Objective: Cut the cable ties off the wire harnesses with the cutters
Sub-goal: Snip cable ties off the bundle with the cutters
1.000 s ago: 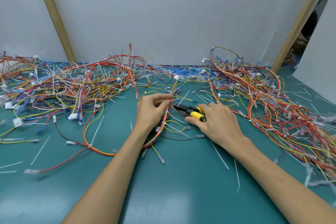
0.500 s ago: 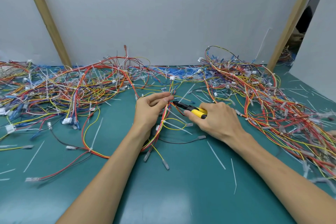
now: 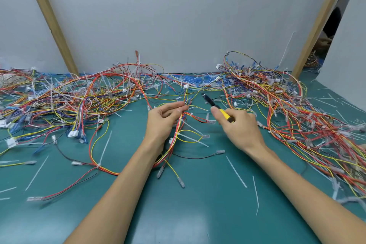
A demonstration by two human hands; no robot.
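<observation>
Yellow-handled cutters (image 3: pixel 216 107), gripped in my right hand (image 3: pixel 240 128), hover just right of the harness (image 3: pixel 168 153) my left hand (image 3: pixel 162 120) pinches; next I'd lower them onto a tie (image 3: pixel 178 134).

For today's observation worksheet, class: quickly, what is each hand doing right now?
Left hand: pinches the wire harness.
Right hand: grips the cutters.

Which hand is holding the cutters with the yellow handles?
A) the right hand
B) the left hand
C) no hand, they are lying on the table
A: the right hand grips the cutters with their dark tip pointing up and away, while the left hand pinches a bundle of wires.
</observation>
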